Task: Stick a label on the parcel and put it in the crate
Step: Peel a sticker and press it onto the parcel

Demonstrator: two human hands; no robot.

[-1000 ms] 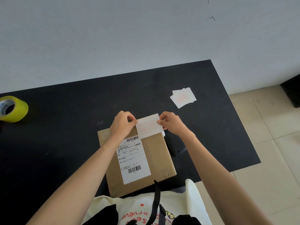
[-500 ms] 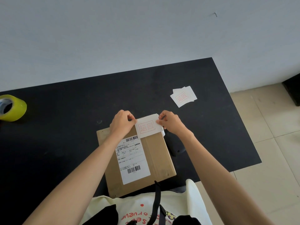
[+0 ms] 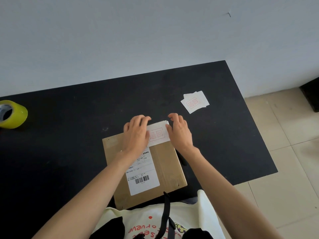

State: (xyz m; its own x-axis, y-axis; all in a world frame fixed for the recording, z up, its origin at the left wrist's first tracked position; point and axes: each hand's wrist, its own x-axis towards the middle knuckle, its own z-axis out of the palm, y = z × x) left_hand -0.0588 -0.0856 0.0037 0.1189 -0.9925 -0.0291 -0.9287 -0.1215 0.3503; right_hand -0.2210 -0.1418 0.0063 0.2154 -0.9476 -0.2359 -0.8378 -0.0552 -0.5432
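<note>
Packing station: table (image 3: 69, 152), tape roll (image 3: 13, 114), labels (image 3: 195, 101).

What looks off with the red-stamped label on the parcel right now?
The red-stamped label sits at the cardboard parcel's far edge and appears to overhang it slightly, tilted like the shipping label. Both the left hand and right hand lie flat beside it.

A flat brown cardboard parcel (image 3: 165, 169) is laid on the tabletop (image 3: 69, 135), a barcoded shipping sheet pasted on its top. A white, red-stamped label (image 3: 158, 134) is spread flat at the parcel's far edge.
</note>
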